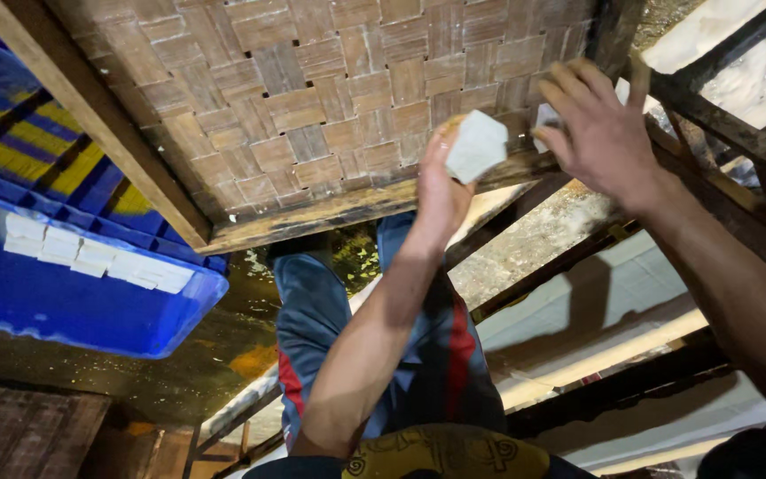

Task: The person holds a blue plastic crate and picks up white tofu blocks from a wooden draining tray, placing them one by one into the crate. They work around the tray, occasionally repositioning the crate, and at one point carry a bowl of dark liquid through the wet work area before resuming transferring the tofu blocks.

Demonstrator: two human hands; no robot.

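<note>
My left hand (441,191) is raised at the near edge of a woven bamboo tray (312,98) and holds a white square block (476,146) between thumb and fingers. My right hand (591,124) reaches to the tray's right corner, its fingers curled on another small white block (544,120), most of which is hidden by the hand. The tray has a wooden frame (99,115) and tilts down toward me. Its woven surface is bare.
A blue plastic crate (55,306) at the left holds a row of white blocks (90,257) on its rim. Dark wooden rack beams (729,133) run at the right, with pale slabs below. My legs in blue trousers (321,319) stand on a wet floor.
</note>
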